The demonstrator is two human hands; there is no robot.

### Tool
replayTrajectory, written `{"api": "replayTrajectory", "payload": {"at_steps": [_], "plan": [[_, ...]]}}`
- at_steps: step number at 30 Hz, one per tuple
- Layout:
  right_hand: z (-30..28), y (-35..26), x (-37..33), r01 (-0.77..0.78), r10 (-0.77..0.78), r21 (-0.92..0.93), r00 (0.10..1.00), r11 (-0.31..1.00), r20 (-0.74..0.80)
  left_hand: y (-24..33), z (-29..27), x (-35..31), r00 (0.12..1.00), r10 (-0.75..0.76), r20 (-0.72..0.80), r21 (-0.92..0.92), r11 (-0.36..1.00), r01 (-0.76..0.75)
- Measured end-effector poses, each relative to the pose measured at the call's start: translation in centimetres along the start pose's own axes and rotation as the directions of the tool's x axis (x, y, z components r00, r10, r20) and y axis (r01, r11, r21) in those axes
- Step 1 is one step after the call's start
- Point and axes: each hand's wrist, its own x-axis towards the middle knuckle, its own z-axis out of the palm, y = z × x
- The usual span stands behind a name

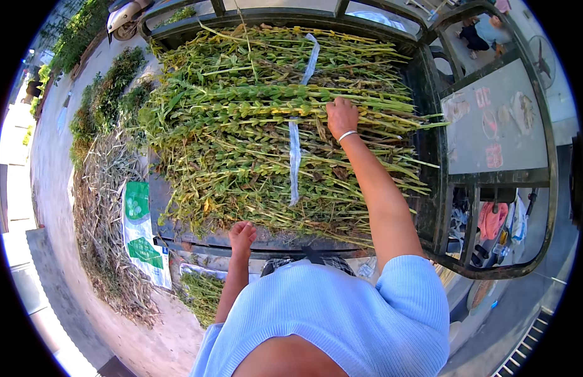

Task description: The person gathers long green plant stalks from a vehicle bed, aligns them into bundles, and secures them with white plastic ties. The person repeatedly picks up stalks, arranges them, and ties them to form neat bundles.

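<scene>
Long green stalks studded with pods [241,135], which look like cut sesame, lie side by side across the cart bed [172,220]. Over the middle of the layer is my right hand [342,118], fingers closed around several of these stalks near their bare ends. A pale strip [294,160] runs under and between the stalks just left of that hand. My left hand [242,237] hovers at the bed's near edge with its fingers curled; no stalk shows in it.
Dark metal rails [437,157] frame the bed, with a grey panel [495,119] on the right. Left on the ground lie dried stalks [103,207] and a green-and-white sack [139,207]. More green stalks [203,292] lie below the near edge. People [483,34] are at the far right.
</scene>
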Motion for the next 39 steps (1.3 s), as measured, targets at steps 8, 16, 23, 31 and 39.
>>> {"api": "replayTrajectory", "payload": {"at_steps": [8, 16, 23, 31, 39], "plan": [[-2.9, 3.0, 3.4, 0.136, -0.086, 0.076, 0.881, 0.988, -0.465, -2.6, -1.7, -2.4, 0.998, -0.044, -0.032, -0.044, 0.998, 0.043], [0.5, 3.5, 2.7, -0.033, 0.043, 0.118, 0.996, 0.992, -0.078, -3.4, -1.4, -4.2, 0.998, -0.06, 0.0, 0.042, 0.997, 0.06], [-1.7, 1.8, -9.9, 0.129, -0.024, 0.577, 0.982, 0.807, -0.187, -6.9, -2.2, -3.5, 0.995, -0.095, -0.01, 0.058, 0.994, 0.095], [4.6, -3.7, -33.6, -0.044, -0.17, 0.268, 0.672, 0.962, 0.721, -9.5, -0.6, -2.6, 0.979, -0.205, 0.007, 0.108, 0.973, 0.203], [8.7, -5.5, -32.8, 0.042, -0.151, 0.189, 0.776, 0.981, 0.612, -10.0, 0.0, -2.2, 0.973, -0.229, 0.04, 0.161, 0.962, 0.22]]}}
